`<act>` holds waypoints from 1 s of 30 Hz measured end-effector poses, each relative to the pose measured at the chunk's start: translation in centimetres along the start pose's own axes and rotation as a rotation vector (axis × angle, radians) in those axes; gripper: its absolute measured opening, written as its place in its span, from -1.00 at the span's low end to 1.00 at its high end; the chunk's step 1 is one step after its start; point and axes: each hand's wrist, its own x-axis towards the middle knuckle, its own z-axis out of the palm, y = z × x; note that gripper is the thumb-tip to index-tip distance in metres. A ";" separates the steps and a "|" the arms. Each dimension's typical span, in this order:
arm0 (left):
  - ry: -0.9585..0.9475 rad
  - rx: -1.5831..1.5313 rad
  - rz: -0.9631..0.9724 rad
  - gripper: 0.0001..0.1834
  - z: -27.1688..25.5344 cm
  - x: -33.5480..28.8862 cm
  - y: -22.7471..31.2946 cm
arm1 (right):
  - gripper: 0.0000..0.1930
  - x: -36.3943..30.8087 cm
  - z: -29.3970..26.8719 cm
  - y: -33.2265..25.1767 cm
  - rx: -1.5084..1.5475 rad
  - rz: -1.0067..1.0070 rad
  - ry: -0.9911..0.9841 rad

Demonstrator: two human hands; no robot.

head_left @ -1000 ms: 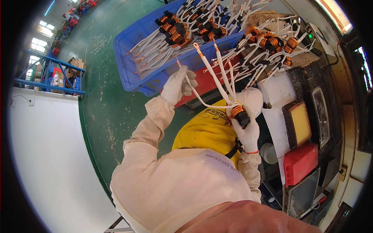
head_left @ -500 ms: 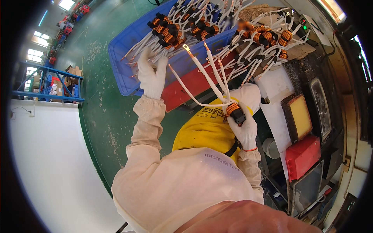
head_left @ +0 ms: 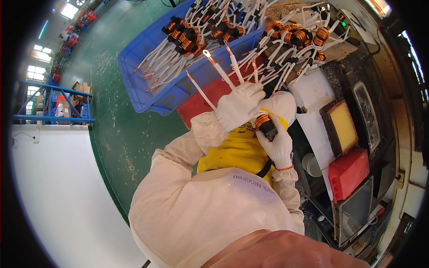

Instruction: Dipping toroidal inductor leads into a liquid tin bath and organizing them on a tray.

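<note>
Gloved in white, my right hand [head_left: 279, 144] grips a toroidal coil [head_left: 264, 124] with copper winding and a black holder, in front of my yellow apron [head_left: 232, 154]. My left hand [head_left: 240, 103], also gloved, is closed across the coil's white leads [head_left: 222, 73], its fingers curled round them just above the winding. The leads fan out past the glove toward the far side, and their tips are bare copper. One tip carries a ring lug [head_left: 206, 53]. The left palm hides the lower part of the leads.
Beyond my hands, a blue bin [head_left: 138, 96] holds several similar coils on a red surface [head_left: 190, 105]. More coils [head_left: 297, 36] lie piled at the far right. Along the right bench are a yellow block in a dark frame [head_left: 342, 129], a red box [head_left: 349, 172] and a round tin [head_left: 310, 164].
My left hand has moved right and nearer, from the edge of the blue bin onto the coil's leads, and closed round them. The right hand keeps its hold on the coil.
</note>
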 end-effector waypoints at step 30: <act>-0.541 0.298 0.112 -0.79 0.6 5.6 -6.4 | -0.34 -0.8 0.7 -0.8 -0.114 -0.171 -0.048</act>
